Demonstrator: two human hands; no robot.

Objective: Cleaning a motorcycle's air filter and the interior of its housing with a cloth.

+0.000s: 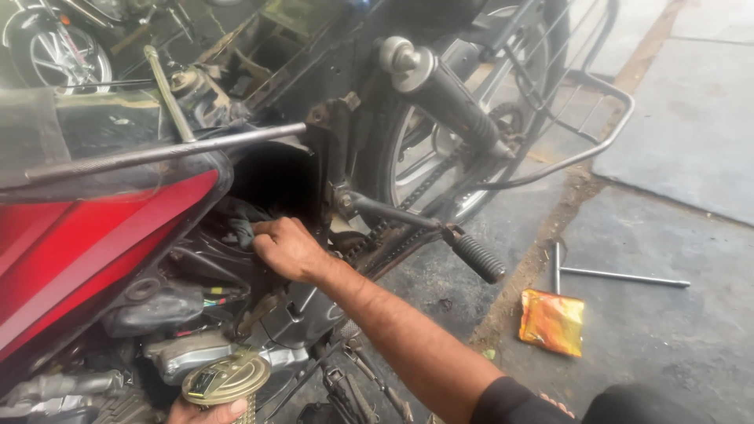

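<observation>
My right hand (287, 247) reaches into the dark cavity of a motorcycle frame (330, 126) and grips a dark grey cloth (243, 218), pressing it against the parts inside. At the bottom edge, my left hand (206, 411) holds a round brass-coloured metal cylinder (226, 378) with a flat lid, just below the engine (188, 349). Only the fingertips of that hand show. A red body panel (86, 243) lies to the left of my right hand.
A footpeg (475, 255) sticks out to the right of my forearm. Behind it are the rear wheel (428, 169) and a shock absorber (448, 98). On the concrete floor lie a T-handle wrench (613, 275) and an orange foil packet (552, 322). A long metal rod (169, 153) crosses above the red panel.
</observation>
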